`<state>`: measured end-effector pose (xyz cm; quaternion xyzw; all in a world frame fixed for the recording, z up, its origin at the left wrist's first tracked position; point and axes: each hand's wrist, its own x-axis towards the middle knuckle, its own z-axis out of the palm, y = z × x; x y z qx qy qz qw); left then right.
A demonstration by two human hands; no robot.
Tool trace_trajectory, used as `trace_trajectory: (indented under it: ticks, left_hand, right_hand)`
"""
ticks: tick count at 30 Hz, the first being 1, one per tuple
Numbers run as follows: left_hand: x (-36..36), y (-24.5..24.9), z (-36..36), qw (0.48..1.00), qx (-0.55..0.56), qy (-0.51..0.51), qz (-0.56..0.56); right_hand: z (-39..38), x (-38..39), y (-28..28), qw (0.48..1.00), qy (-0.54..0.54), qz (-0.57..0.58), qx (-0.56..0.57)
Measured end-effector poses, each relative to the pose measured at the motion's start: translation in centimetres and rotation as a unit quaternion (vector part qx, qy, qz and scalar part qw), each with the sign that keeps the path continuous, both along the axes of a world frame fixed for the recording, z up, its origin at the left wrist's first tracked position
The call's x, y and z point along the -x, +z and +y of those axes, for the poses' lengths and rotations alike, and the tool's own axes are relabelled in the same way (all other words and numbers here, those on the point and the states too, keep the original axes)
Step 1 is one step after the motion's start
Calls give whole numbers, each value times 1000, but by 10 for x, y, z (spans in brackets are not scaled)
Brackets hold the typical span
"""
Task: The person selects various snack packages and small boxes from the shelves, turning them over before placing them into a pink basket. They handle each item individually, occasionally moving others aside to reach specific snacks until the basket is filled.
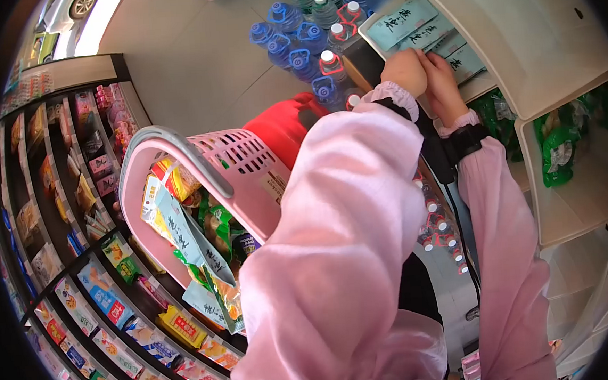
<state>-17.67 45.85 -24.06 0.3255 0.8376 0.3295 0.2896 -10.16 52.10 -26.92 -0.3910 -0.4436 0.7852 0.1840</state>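
Note:
Both hands meet at the front edge of a cream bin [373,45] holding light blue packets [402,20] with dark writing. My left hand [405,73] is curled, its back to the camera. My right hand [442,87] touches it, fingers pressed together and pointing up at the packets. What either hand grips is hidden. Below my left forearm, a pink basket [249,200] with a grey handle [197,155] holds similar light blue packets [184,228] and other colourful packages.
Shelves of packaged snacks [180,328] line the left. Bottles with blue caps [304,63] and others with red handles [331,64] stand on the floor beyond the basket. A red cloth-like item [282,125] lies behind it. Green bags [559,153] are in a lower right bin.

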Motion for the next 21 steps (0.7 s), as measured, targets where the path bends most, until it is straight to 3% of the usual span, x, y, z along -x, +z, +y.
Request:
trace_trajectory:
  ticks: [8, 13, 15, 19, 21]
  left_hand:
    - [-3, 26, -17, 1000, 10, -19, -13]
    - [-46, 86, -50, 990, -67, 120, 15]
    - [-67, 110, -78, 978, -158, 130, 49]
    - [-107, 173, -154, 981, -145, 108, -67]
    - [-114, 217, -195, 971, -94, 65, -208]
  right_hand:
    - [2, -9, 14, 993, -19, -118, -22]
    - [-26, -55, 63, 1000, 2, -4, 6]
    - [-52, -80, 99, 998, 28, 19, 47]
    - [-112, -142, 172, 986, 154, -1, 71]
    - [-141, -159, 208, 973, 224, -1, 54]
